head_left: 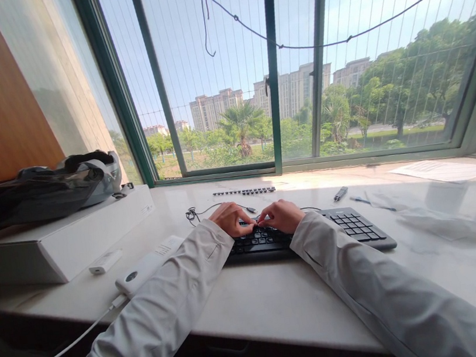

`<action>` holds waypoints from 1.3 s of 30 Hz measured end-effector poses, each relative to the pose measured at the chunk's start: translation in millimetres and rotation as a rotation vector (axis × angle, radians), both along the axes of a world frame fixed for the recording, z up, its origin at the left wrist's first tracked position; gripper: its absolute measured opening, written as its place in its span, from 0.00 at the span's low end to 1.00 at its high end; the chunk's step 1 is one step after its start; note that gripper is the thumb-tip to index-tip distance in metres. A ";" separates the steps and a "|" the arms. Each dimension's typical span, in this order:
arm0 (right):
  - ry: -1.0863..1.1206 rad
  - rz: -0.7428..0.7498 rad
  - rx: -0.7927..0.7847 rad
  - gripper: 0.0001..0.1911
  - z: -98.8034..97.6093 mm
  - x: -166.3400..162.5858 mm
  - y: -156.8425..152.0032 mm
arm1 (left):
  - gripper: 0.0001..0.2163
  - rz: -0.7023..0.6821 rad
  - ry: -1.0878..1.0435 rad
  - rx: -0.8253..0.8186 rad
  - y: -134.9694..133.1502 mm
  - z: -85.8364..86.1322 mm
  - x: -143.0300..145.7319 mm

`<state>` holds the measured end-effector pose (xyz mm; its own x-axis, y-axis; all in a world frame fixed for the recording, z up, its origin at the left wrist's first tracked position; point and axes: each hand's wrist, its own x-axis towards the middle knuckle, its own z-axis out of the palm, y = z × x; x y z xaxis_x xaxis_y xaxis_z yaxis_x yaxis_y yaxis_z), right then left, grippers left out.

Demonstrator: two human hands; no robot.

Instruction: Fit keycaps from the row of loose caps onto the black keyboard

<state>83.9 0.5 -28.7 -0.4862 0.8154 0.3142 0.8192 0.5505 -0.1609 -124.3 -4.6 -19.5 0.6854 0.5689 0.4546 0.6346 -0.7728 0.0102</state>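
Observation:
A black keyboard lies on the pale marble-patterned sill, its number pad showing at the right. Over its upper middle keys, my left hand is closed, thumb and forefinger brought together. Facing it, my right hand is closed in a similar pinch, and the fingertips of both hands almost meet at the keys. Whatever is between the fingertips is too small and hidden to name. Behind the hands lies a row of small black pieces that look like keycaps. A thin black cable with a plug runs beside my left hand.
At left, a white box carries a dark bag. Nearer are a small white stick and a white power bank with a cable. To the right lie a dark USB stick-like piece, a thin tool and clear plastic bags.

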 end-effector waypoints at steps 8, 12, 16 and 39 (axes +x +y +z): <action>-0.051 -0.031 0.000 0.13 4.0 -2.9 -2.8 | 0.10 0.037 0.008 0.010 -1.1 0.7 3.9; -0.163 0.020 0.048 0.11 9.9 -2.7 -8.2 | 0.11 0.072 0.046 0.032 -3.9 2.6 9.3; -0.291 0.069 0.098 0.13 18.3 -5.5 -18.1 | 0.15 0.107 0.107 0.106 -9.2 7.0 16.7; -0.546 0.105 0.152 0.16 27.9 -18.4 -31.8 | 0.15 0.197 0.184 0.100 -14.1 8.7 31.6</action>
